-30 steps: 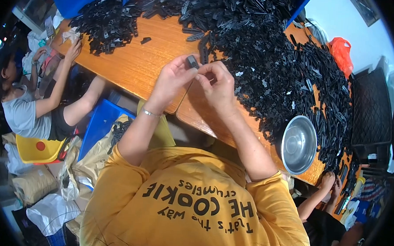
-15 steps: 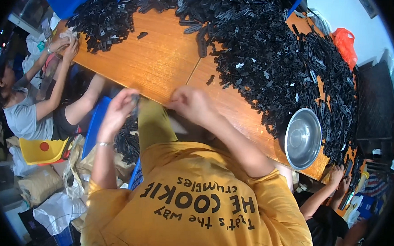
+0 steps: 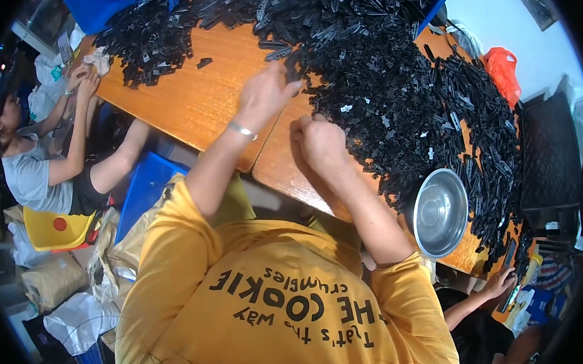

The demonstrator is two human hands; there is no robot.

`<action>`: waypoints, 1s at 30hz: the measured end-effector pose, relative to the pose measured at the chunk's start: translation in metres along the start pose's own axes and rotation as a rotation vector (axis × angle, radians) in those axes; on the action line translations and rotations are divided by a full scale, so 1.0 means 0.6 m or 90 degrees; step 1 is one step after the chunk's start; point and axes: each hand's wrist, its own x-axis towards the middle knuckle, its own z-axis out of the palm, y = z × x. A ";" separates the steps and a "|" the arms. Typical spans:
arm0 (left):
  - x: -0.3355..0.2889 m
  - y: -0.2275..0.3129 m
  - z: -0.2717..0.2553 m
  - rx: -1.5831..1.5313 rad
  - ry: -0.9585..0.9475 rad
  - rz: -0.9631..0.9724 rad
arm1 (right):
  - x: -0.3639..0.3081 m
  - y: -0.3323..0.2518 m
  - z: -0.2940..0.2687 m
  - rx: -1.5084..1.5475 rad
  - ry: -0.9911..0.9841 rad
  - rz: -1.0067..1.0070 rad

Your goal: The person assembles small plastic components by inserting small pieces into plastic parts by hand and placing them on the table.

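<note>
1. A person in a yellow shirt [image 3: 287, 267] with dark lettering works with two bare hands at a wooden table [image 3: 220, 102].
2. The left hand [image 3: 263, 96], a bracelet [image 3: 243, 131] at its wrist, reaches over the table, its thumb standing apart from blurred fingers. A long black piece [image 3: 296, 65] lies just beyond, at the near edge of the piled parts; whether the fingertips touch it cannot be told.
3. The right hand [image 3: 322, 144] hangs nearer the body, fingers curled in toward the palm. Whether anything is pinched inside cannot be told.
4. Beside the right hand spreads a heap of small black pieces [image 3: 387, 108], flecked with a few pale bits.
5. Longer black parts [image 3: 307, 15] crowd the far side of the table. To the left sits a smaller black pile [image 3: 147, 42], with one loose black piece [image 3: 204, 63] lying apart from it, near a blue bin [image 3: 93, 3].
6. A metal bowl [image 3: 440, 213] stands at the table's near right edge; a red bag [image 3: 503, 74] rests beyond the heap.
7. At left, a seated co-worker in a grey shirt [image 3: 35, 175] has both hands near a white cloth [image 3: 99, 61]. At lower right, another co-worker's hand [image 3: 499, 283] reaches to the table's edge.
</note>
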 end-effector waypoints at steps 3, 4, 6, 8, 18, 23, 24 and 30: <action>0.017 0.022 0.019 0.051 -0.017 -0.013 | 0.002 -0.007 0.019 -0.041 0.017 0.004; 0.020 0.021 0.026 0.068 -0.028 -0.021 | 0.003 -0.007 0.022 -0.043 0.008 -0.014; 0.025 0.009 0.036 0.052 -0.017 -0.025 | 0.005 -0.006 0.024 -0.016 0.011 0.002; 0.028 -0.027 0.055 0.037 -0.003 -0.033 | 0.004 -0.004 0.025 0.012 0.012 0.012; -0.068 -0.041 -0.009 -0.878 -0.216 -0.208 | 0.009 0.007 -0.010 0.504 0.127 0.144; -0.096 -0.033 -0.019 -0.967 -0.232 -0.150 | 0.020 -0.031 -0.052 0.537 0.178 0.110; -0.099 -0.029 -0.022 -0.968 -0.231 -0.149 | 0.020 -0.033 -0.056 0.466 0.196 0.106; -0.107 -0.016 -0.034 -0.962 -0.225 -0.127 | 0.021 -0.033 -0.053 0.348 0.305 -0.025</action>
